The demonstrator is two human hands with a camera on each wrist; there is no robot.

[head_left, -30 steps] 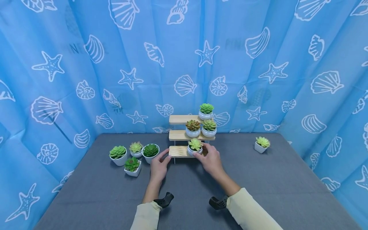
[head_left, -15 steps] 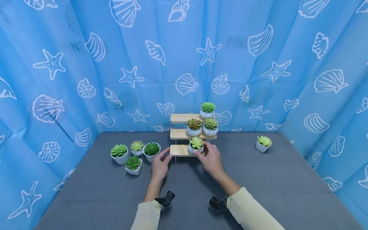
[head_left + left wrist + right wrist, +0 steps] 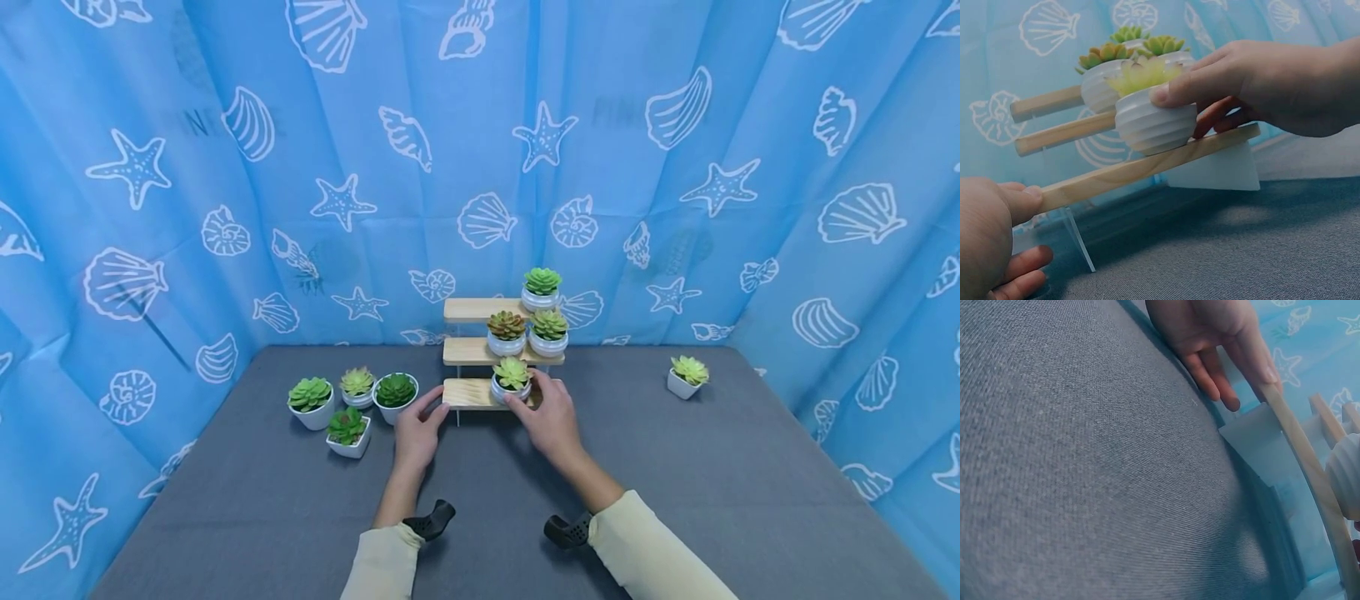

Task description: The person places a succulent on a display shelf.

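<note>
A: In the head view, what differs from a second ago?

B: Very little. The right hand (image 3: 552, 414) remains curled round the ribbed white pot (image 3: 511, 388) on the lowest board (image 3: 467, 394) of the wooden stand (image 3: 480, 351), and the pot has not shifted along it. The left hand (image 3: 417, 432) keeps its fingertips on that board's left end, fingers straight. So the pot looks settled in place rather than on the move.

A: And the count there?

B: Nine potted plants in all: four on the stand, one on the top board, two on the middle, one at the bottom. A group of four pots (image 3: 347, 404) sits on the grey cloth (image 3: 675, 500) to the left, and a single pot (image 3: 686, 377) is well apart on the right. Three boards, two hands.

A: The left wrist view?

B: The right hand's thumb (image 3: 1175, 91) presses the pot's rim while fingers wrap behind; the pot (image 3: 1155, 125) rests on the sloping board (image 3: 1116, 177). The left thumb (image 3: 1019, 203) touches the board's end.

A: The right wrist view?

B: The left hand's fingers (image 3: 1254, 353), extended, rest on the board's edge (image 3: 1300, 453); the pot's ribbed side (image 3: 1344, 472) shows at the frame's right.
</note>
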